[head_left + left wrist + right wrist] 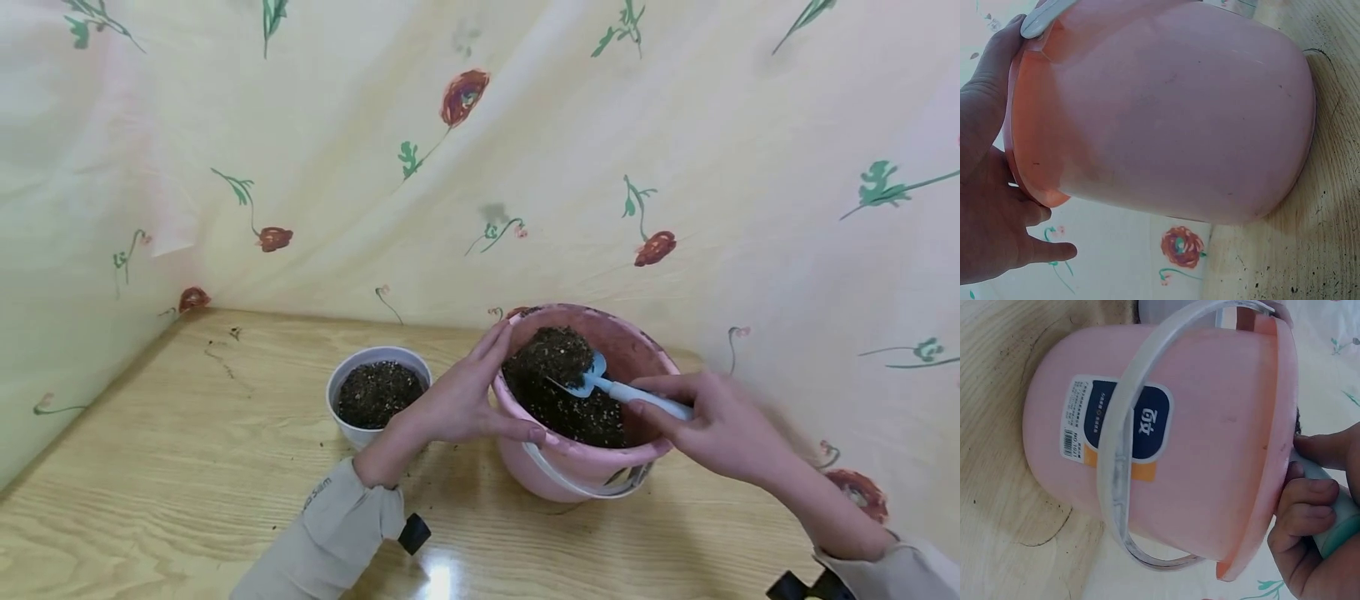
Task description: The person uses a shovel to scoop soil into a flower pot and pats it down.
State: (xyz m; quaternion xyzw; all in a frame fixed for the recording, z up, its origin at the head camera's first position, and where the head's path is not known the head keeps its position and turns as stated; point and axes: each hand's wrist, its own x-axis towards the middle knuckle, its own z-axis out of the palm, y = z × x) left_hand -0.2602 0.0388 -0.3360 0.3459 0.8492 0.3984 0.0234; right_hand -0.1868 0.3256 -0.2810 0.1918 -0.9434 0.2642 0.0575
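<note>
My right hand (pixel 731 425) grips the pale handle of a small blue garden trowel (pixel 648 400), also partly seen in the right wrist view. Dark potting soil (pixel 555 354) is heaped on its blade, inside the mouth of a pink bucket (pixel 540 479). More soil lies in the bucket below. Against the bucket's left and front rim rests my left hand (pixel 465 400), its fingers and thumb spread. In the left wrist view, the thumb (pixel 997 56) lies by the handle joint. A white pot (pixel 352 433) of soil stands left of the bucket, partly behind my left forearm.
The bucket's white carrying handle (pixel 1116 425) hangs down its front, over a label. Soil crumbs lie scattered on the wood-grain table (pixel 150 467). A floral cloth (pixel 360 167) hangs close behind the bucket and along the left side.
</note>
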